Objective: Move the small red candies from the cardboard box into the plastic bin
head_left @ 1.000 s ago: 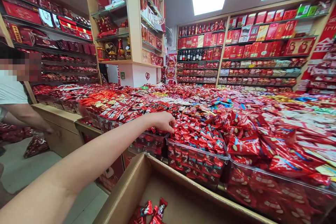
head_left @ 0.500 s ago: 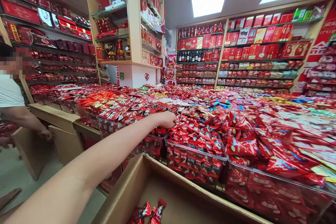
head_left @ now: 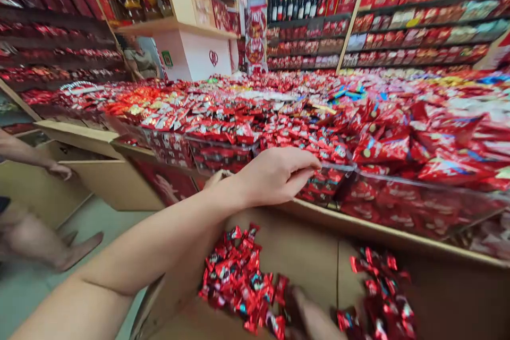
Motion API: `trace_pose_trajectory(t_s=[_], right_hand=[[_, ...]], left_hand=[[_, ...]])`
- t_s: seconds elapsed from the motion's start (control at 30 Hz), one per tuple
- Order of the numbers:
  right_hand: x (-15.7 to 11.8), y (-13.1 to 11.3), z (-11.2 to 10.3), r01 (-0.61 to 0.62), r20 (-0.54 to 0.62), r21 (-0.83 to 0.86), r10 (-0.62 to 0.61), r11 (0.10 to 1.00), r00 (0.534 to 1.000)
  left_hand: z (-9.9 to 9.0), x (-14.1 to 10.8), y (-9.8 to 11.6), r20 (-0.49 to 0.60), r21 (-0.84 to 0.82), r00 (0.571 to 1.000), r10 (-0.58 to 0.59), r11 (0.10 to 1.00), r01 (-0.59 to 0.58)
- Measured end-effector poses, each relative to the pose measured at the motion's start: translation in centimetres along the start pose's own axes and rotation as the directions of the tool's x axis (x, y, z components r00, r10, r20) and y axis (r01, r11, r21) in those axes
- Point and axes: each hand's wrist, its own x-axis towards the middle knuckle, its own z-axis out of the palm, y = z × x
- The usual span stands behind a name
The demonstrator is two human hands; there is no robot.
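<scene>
My left hand (head_left: 279, 175) is over the near edge of a cardboard box (head_left: 319, 244), in front of a clear bin of small red wrapped candies (head_left: 306, 135). Its fingers are bent and close together, with the thumb beneath; whatever they hold is hidden. Low inside the box is my right hand (head_left: 313, 319), smeared by motion, its fingers indistinct. Close to it on the left lies a heap of red wrapped candies (head_left: 239, 276). A smaller group of the same candies (head_left: 386, 292) lies farther right in the box.
Larger red packets (head_left: 390, 149) fill the bin at the right. More sweets spread across the counter behind. At the left, another person's hand (head_left: 59, 171) is beside open cardboard boxes (head_left: 111, 183). Shelves with bottles (head_left: 297, 6) and red packages line the back.
My left hand has come back from the candy bin to above the box edge. The view has tilted down, so more candies in the box and my right hand now show.
</scene>
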Motion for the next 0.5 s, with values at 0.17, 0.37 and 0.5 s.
trace_pose_trajectory(t_s=[0.17,0.37,0.5], right_hand=[[2.0,0.6,0.0,0.037,-0.029,0.116,-0.033,0.993,0.999],[2.4,1.3,0.5,0.012,-0.044,0.209,-0.003,0.978,0.999],[2.2,0.7,-0.4,-0.042,-0.054,0.445,0.074,0.894,0.996]], left_hand=[[3.3,-1.5,-1.0,0.039,-0.223,0.997,0.064,0.973,-0.054],[4.8,-2.6,-2.4,0.12,-0.285,0.986,0.114,0.955,-0.076],[4.1,-3.1,-1.8,0.051,-0.329,0.994,0.099,0.941,-0.077]])
